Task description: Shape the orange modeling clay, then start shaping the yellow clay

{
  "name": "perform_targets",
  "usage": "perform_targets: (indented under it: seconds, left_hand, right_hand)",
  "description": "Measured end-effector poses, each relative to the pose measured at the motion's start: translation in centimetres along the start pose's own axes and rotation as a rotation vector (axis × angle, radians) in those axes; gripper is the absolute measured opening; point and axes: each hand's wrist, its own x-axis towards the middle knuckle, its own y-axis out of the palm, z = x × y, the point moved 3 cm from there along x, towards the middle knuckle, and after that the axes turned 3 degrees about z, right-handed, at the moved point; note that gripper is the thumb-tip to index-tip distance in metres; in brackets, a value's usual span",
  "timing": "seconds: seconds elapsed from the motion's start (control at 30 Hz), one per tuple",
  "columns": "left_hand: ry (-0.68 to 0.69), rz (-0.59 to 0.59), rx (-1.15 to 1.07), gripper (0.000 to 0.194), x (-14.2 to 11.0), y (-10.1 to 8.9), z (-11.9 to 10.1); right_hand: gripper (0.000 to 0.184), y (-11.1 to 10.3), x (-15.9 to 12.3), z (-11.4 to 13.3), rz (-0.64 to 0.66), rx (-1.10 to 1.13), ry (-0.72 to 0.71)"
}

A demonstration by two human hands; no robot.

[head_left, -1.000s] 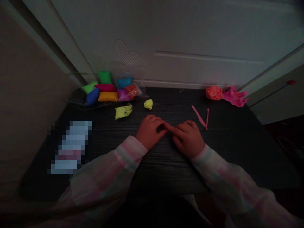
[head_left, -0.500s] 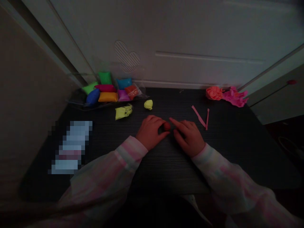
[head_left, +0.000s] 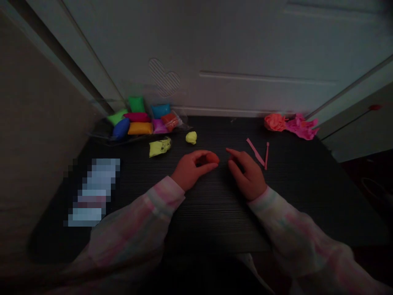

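Note:
Between the thumb and fingers of my left hand is a small red-orange lump of modelling clay, smooth and rounded. My right hand rests just to the right with its index finger and thumb apart and nothing between them. Beyond my left hand lie a yellow clay lump and a torn yellow packet. Two pink modelling tools, a knife and a thin stick, lie past my right hand.
A clear bag with several coloured clay packets sits at the back left of the dark table. A blurred-out phone-like screen lies at the left. Crumpled orange and pink pieces stand at the back right, before a white panel.
My hands have drawn apart, the right one moving off to the right. The clay, mostly covered by the fingers a second ago, now shows in my left hand, tilted up a little.

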Motion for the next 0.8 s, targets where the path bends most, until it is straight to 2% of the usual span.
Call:
perform_targets:
  seconds: [0.1, 0.23, 0.3, 0.37, 0.43, 0.6, 0.8]
  left_hand:
    - [-0.003, -0.010, -0.164, 0.034, 0.0, 0.2, 0.2]
    - [0.078, -0.101, 0.078, 0.031, -0.4, 0.6, 0.2]
    - [0.130, -0.146, 0.202, 0.031, -0.6, 0.7, 0.1]
    - [0.150, -0.160, 0.232, 0.033, -0.7, 0.8, 0.1]
    - [0.140, -0.142, 0.146, 0.037, -0.6, 0.8, 0.3]
    - [0.010, -0.051, -0.317, 0.043, -0.2, 0.6, 0.6]
    - [-0.109, -0.077, -0.462, 0.033, 0.1, 0.5, 0.6]
  right_hand:
    - [0.028, 0.2, 0.0, -0.1, -0.002, 0.176, 0.065]
    - [0.037, 1.3, 0.0, 0.1, 0.033, 0.404, 0.164]
    - [0.040, 1.8, 0.1, 0.5, 0.047, 0.440, 0.178]
    - [0.036, 2.1, 0.3, 0.8, 0.051, 0.446, 0.183]
    - [0.032, 2.2, 0.4, 0.9, 0.044, 0.454, 0.185]
    - [0.036, 2.1, 0.7, 0.5, 0.030, 0.495, 0.165]
    - [0.034, 1.9, 0.8, 0.6, 0.066, 0.510, 0.096]
